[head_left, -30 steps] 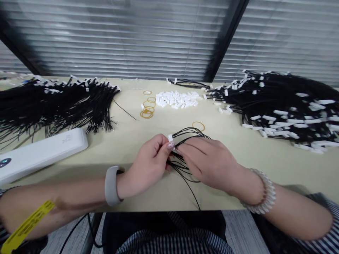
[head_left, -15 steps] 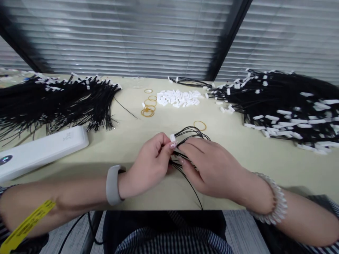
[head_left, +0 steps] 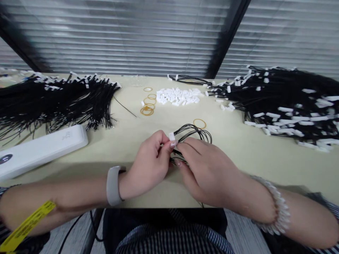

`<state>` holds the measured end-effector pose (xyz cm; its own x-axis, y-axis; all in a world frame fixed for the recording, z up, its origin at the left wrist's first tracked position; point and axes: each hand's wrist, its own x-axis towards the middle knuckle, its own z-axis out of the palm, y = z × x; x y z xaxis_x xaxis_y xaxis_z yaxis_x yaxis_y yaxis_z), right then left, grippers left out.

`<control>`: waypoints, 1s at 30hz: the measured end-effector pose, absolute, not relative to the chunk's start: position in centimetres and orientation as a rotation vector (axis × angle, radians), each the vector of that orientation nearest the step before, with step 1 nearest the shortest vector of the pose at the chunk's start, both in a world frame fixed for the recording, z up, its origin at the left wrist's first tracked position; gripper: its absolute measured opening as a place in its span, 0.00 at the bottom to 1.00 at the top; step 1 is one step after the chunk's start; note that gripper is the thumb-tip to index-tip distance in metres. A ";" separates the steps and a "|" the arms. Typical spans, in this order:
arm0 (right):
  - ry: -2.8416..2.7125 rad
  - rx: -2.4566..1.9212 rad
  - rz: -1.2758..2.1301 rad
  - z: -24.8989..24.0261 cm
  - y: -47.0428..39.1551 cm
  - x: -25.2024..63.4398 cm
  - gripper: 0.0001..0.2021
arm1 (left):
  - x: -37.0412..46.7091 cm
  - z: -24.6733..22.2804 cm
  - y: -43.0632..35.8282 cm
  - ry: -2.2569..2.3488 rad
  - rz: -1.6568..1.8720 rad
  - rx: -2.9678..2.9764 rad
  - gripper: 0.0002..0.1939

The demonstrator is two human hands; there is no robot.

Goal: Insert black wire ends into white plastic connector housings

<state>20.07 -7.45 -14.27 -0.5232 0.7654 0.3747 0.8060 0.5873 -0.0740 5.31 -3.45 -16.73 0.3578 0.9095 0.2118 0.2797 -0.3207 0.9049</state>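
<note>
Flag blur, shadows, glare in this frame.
Head view: soft overall; white connector in the left hand shows little detail; strands merge in the right-side wire pile; shadow on the table beyond the left arm; hazy bright patches across the blinds.

The light was soft, rather dim. Beyond the hands [head_left: 149,165] [head_left: 212,169], the blinds [head_left: 132,38] carried a dull sheen. A faint shadow [head_left: 91,168] lay on the worktop [head_left: 124,137] left of the hands; to their right, heaped black wires [head_left: 286,91] looked blurred.

Your left hand [head_left: 149,162] pinches a white connector [head_left: 171,135]; your right hand [head_left: 209,169] holds black wires [head_left: 189,126] near a rubber band [head_left: 199,119] on the surface [head_left: 127,141].
</note>
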 end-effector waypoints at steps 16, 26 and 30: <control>-2.439 -1.247 -0.282 -14.3 -5.7 22.0 0.14 | 5.3 -16.5 -2.9 0.970 0.762 1.399 0.18; -2.437 -1.155 -0.448 -14.4 -6.0 22.3 0.10 | 5.3 -16.0 -2.6 0.949 0.707 1.510 0.18; -2.346 -1.169 -0.352 -13.9 -6.1 22.4 0.11 | 5.2 -16.1 -2.7 0.866 0.700 1.406 0.18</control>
<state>22.39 -6.07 -13.93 -0.5120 0.6736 0.5331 0.8004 0.5994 0.0113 5.25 -2.75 -16.11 0.5295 0.8426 -0.0977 0.0815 0.0641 0.9946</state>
